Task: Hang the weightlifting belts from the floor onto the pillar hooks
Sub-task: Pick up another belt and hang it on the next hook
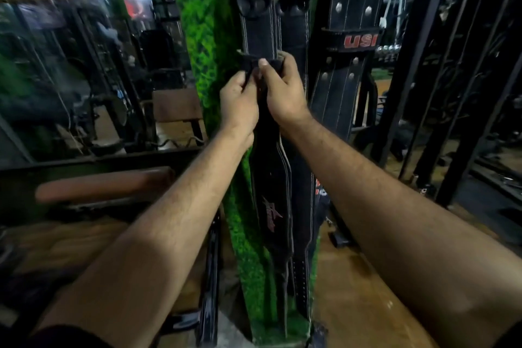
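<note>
A green grass-covered pillar point(197, 37) rises in the middle. Several black weightlifting belts hang down its face. One black belt with white stitching and a red star logo point(275, 195) hangs straight down in front of me. My left hand point(238, 104) and my right hand point(284, 93) both pinch its dark upper strap end, held against another hanging belt point(261, 34). To the right hangs a studded black belt with a red "USI" label point(350, 45). The hooks themselves are hidden behind the belts.
A brown padded bench point(104, 183) stands at the left, with a mirror or glass wall behind it. Black metal rack bars point(418, 70) stand at the right. Wooden floor point(353, 291) shows beneath, with a dark bar leaning beside the pillar's foot.
</note>
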`<state>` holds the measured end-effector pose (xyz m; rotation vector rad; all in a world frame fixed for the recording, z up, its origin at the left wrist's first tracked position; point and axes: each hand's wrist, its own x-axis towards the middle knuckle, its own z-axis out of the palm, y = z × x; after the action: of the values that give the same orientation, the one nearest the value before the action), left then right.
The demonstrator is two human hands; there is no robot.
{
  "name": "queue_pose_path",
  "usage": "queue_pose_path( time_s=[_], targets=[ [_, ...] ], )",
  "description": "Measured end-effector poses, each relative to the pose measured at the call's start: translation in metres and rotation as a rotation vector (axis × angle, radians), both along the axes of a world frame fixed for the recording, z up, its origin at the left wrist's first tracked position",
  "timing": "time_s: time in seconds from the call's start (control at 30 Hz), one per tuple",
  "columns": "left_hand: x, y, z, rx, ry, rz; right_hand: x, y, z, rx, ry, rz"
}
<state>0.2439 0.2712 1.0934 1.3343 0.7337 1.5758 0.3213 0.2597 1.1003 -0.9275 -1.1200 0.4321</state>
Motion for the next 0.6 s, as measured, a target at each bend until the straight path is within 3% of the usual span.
queue_pose_path(
  time_s=[0.33,0.43,0.6],
  targets=[
    [-0.01,0.001,-0.086,0.068,0.24,0.067,0.004,-0.005,-0.103,0.003,-0.016,0.034],
    [-0.019,0.001,-0.114,0.043,0.308,-0.018,0.01,-0.01,-0.136,-0.068,-0.038,0.08],
    [-0.028,0.005,-0.149,0.003,0.276,-0.065,0.019,-0.015,-0.164,-0.131,0.037,0.122]
  ],
)
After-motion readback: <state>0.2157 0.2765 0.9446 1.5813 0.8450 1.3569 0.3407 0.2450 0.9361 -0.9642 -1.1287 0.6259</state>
